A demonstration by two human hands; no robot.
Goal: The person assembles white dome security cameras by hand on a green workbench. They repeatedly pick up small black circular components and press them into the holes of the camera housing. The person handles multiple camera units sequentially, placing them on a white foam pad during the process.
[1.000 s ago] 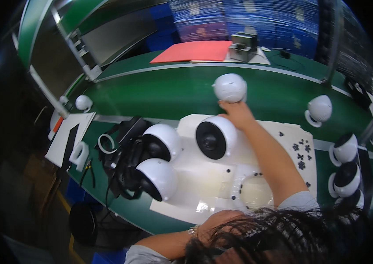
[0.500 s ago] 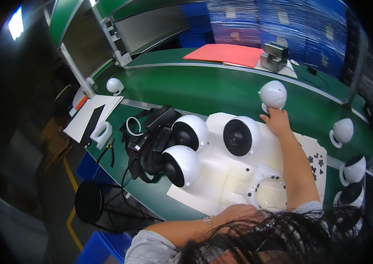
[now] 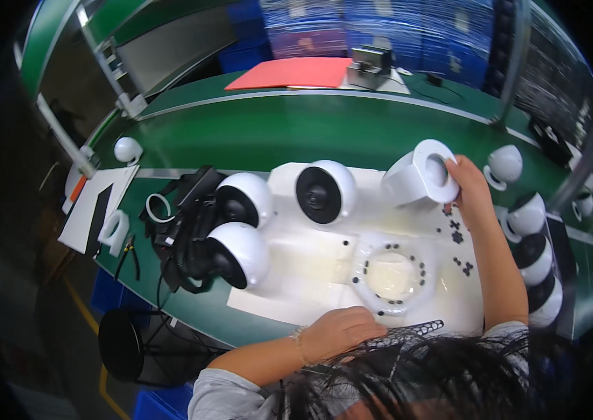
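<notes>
Housing (image 3: pixel 410 180), edge in right hand (image 3: pixel 470 185), has room toward black-faced dome (image 3: pixel 321 194); hold of left hand (image 3: pixel 342 333) unclear.

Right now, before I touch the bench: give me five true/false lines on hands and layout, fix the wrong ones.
1. The right hand holds a white housing. True.
2. The left hand grips the pliers. False: the pliers lie at the table's left side, well apart from the left hand.
3. The red sheet lies left of the metal box. True.
4. The black stool stands right of the table. False: the stool is at the lower left.
5. Small black pieces lie on the pale sheet. True.
</notes>
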